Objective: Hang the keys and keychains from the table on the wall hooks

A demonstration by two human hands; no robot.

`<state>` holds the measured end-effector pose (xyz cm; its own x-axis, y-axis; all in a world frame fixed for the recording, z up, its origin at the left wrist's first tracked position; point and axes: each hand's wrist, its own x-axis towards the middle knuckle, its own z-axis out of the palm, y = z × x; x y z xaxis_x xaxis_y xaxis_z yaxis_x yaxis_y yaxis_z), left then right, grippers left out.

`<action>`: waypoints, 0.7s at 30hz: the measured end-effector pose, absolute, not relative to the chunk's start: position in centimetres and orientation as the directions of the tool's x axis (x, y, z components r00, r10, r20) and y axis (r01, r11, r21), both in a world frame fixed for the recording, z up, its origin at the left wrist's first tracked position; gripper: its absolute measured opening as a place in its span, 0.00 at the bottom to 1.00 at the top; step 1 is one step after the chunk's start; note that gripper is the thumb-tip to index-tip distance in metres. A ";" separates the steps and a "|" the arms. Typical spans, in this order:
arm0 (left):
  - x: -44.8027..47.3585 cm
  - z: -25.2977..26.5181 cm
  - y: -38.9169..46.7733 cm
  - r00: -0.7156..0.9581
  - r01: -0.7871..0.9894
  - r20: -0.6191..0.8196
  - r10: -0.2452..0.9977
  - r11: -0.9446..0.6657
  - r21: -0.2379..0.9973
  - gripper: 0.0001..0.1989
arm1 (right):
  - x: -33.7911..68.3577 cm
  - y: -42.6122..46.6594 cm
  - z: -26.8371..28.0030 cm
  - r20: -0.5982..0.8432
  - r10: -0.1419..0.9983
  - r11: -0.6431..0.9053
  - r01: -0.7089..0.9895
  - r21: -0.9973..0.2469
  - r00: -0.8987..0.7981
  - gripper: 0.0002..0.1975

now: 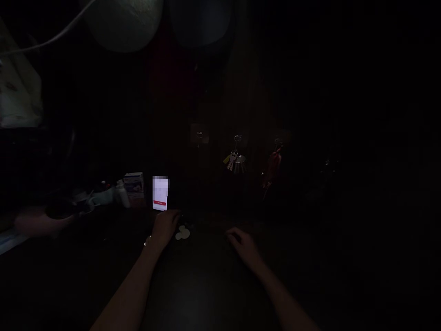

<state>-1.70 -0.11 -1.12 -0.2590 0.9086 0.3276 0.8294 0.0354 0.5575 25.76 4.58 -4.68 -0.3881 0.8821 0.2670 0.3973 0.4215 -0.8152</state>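
Observation:
The scene is very dark. My left hand (167, 224) rests over the dark tabletop (193, 285), just below a lit phone (160, 193) that stands upright. Its fingers point forward and to the right, and shadow hides their tips. Beside that hand lies a small light disc piece (185, 233) shaped like a big round with two smaller ones. To the right, my right hand (243, 243) hovers at or just above the table, thumb and forefinger curled together with a gap behind the tips. Whatever may be between them is lost in the dark.
Behind the phone's left stand a small box (134, 185) and a white bottle (123, 194). Keys (234, 161) and a reddish hanging item (274, 163) hang from hooks at the back. A pale bag (19, 94) hangs at upper left, near a rounded pale object (124, 23).

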 end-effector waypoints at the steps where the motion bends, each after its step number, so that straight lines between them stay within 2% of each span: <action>1: -1.6 -1.1 -0.1 -0.238 0.848 0.329 0.914 0.031 0.529 0.13 | 25.8 4.6 -4.7 0.267 0.883 0.421 0.398 -0.815 -0.387 0.13; 6: -1.3 -1.1 -0.2 -0.180 0.904 0.327 0.928 0.025 0.428 0.12 | 25.8 4.7 -4.9 0.249 0.887 0.408 0.407 -0.817 -0.389 0.14; 11: -1.0 -1.1 -0.4 -0.182 0.910 0.337 0.924 0.028 0.414 0.11 | 25.8 4.6 -4.6 0.259 0.879 0.419 0.389 -0.820 -0.401 0.13; 16: -0.2 -1.1 -0.3 -0.180 0.872 0.363 0.914 -0.022 0.489 0.09 | 25.6 4.4 -4.3 0.248 0.885 0.407 0.397 -0.823 -0.394 0.13; 21: 1.2 -1.3 0.0 -0.266 0.748 0.340 0.902 -0.030 0.663 0.11 | 25.5 4.3 -4.2 0.237 0.894 0.391 0.404 -0.827 -0.382 0.13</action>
<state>1.25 0.00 -1.31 -0.2659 0.9020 0.3400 0.7477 -0.0297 0.6634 25.46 4.34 -4.22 -0.3816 0.8935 0.2367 0.4036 0.3914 -0.8270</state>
